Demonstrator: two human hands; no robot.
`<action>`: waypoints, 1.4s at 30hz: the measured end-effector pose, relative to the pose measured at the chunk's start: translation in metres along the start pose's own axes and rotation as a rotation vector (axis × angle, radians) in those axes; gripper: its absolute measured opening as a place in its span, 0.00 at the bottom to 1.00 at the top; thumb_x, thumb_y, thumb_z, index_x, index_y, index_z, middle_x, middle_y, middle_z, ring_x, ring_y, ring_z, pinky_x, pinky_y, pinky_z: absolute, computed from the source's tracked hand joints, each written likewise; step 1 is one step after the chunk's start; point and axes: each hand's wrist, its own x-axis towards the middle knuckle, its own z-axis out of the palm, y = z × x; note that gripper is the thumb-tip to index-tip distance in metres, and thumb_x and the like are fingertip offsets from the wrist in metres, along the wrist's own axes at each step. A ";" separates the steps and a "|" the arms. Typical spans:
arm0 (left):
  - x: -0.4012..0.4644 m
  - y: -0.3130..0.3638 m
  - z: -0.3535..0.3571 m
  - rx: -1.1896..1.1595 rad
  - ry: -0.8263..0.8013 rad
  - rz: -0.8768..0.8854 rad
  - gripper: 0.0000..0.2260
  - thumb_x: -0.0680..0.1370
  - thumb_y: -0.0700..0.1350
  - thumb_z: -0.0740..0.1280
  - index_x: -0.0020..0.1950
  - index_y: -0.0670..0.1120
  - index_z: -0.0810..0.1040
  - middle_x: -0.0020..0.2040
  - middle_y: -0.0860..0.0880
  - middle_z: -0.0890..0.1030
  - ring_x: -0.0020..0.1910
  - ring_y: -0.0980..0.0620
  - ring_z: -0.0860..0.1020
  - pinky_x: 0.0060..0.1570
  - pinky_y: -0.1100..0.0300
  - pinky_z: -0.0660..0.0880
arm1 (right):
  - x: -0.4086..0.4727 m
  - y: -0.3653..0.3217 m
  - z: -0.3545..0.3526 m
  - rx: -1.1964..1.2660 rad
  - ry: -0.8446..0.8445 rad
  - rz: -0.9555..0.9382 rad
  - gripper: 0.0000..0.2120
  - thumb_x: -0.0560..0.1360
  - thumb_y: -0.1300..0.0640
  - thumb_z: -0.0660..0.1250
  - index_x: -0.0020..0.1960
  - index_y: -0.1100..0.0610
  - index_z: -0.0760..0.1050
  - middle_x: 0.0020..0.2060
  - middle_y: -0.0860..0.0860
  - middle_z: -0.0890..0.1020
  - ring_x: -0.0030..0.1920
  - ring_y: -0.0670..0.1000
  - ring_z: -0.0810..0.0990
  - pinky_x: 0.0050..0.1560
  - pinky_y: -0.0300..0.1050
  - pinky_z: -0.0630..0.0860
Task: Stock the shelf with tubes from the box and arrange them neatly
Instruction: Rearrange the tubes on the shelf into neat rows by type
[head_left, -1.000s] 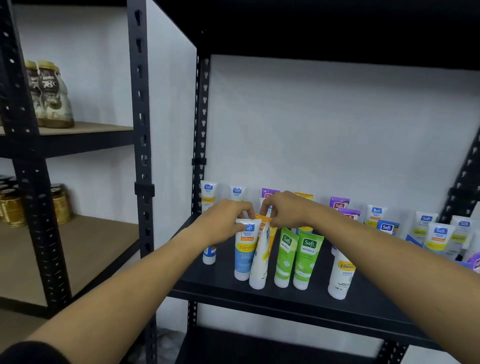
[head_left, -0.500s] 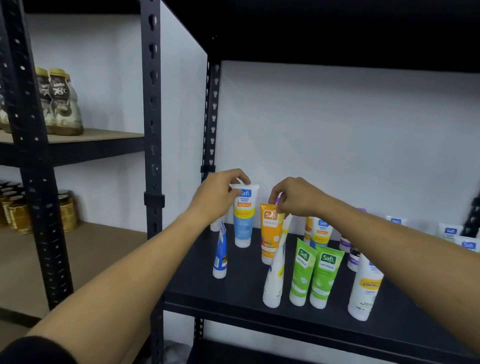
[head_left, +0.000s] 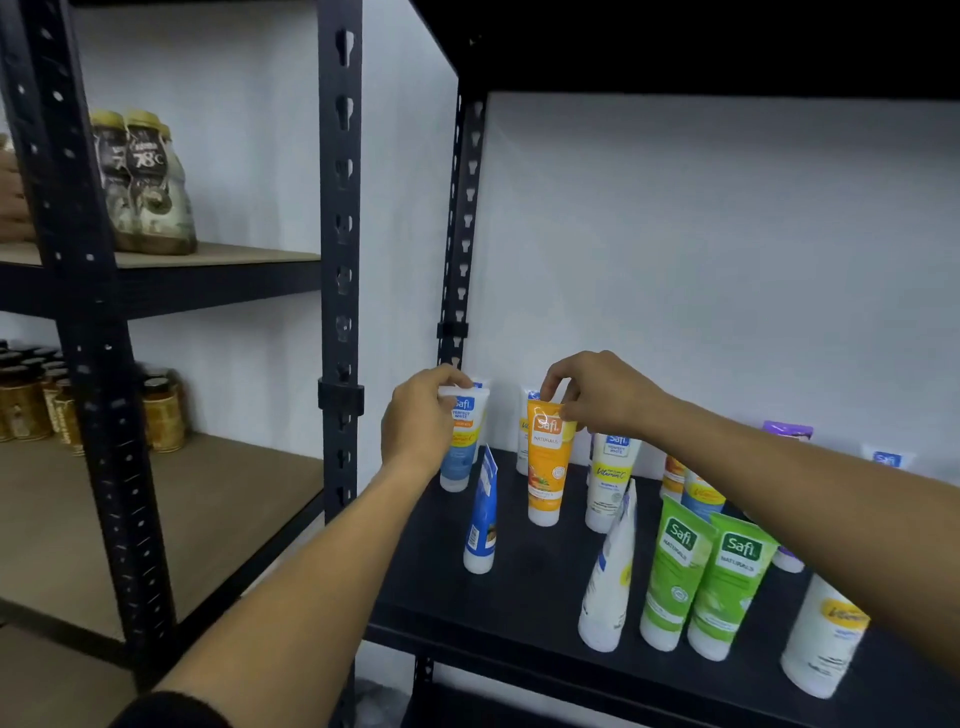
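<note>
The orange tube (head_left: 546, 462) and the blue tube (head_left: 460, 441) now stand farther back on the black shelf (head_left: 519, 597), moved from the front bunch. The right hand (head_left: 597, 395) pinches the orange top; the left hand (head_left: 421, 415) grips the blue top. Rows are starting.

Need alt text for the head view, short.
Left hand grips a blue-and-white tube by its top and right hand pinches an orange tube, both upright on a black metal shelf among other standing tubes.
</note>
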 end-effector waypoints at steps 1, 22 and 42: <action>0.000 -0.005 0.003 -0.011 0.001 -0.004 0.14 0.78 0.37 0.63 0.46 0.57 0.79 0.48 0.54 0.82 0.43 0.53 0.81 0.38 0.55 0.80 | 0.003 0.000 0.003 0.003 0.000 0.001 0.11 0.74 0.65 0.70 0.53 0.53 0.81 0.46 0.49 0.79 0.43 0.51 0.83 0.46 0.48 0.82; -0.042 -0.076 0.048 -0.249 -0.090 -0.017 0.31 0.78 0.40 0.68 0.73 0.63 0.59 0.67 0.55 0.69 0.64 0.51 0.75 0.59 0.48 0.78 | 0.024 0.009 0.031 -0.076 -0.117 -0.041 0.09 0.75 0.63 0.70 0.52 0.52 0.74 0.43 0.47 0.76 0.43 0.49 0.77 0.44 0.42 0.75; -0.042 -0.093 0.060 0.004 -0.121 0.013 0.35 0.78 0.42 0.69 0.75 0.60 0.50 0.67 0.50 0.72 0.62 0.50 0.76 0.59 0.47 0.77 | 0.038 0.007 0.042 -0.237 -0.074 -0.095 0.13 0.76 0.58 0.70 0.60 0.52 0.76 0.54 0.51 0.81 0.49 0.49 0.78 0.49 0.45 0.77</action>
